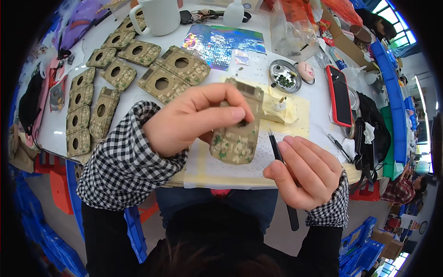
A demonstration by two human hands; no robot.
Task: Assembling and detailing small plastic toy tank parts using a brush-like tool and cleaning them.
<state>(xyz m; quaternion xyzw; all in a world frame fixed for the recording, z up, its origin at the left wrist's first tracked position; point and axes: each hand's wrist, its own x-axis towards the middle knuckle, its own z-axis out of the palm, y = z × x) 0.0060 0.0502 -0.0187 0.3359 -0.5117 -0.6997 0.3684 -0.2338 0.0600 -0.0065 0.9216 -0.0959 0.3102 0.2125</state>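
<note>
My left hand point(184, 122) grips a camouflage model tank hull point(235, 147), tilted up above the near edge of the table, with thumb and fingers around its round hole. In my right hand point(311, 173) is a pair of black tweezers point(291, 214), tips pointing up and away, apart from the hull. Whether the tips hold anything is too small to tell. Beyond them, a round metal dish point(273, 68) holds small dark green bits. A yellowish block point(281, 114) with a small white nozzle-like piece on top sits behind the tweezers.
Several more camouflage hulls point(196, 69) lie in rows at the left. A white mug point(161, 18) and a shiny holographic sheet point(224, 39) are farther back. A red-cased phone point(339, 94), clear plastic bags point(293, 34) and a blue crate edge point(392, 83) line the right.
</note>
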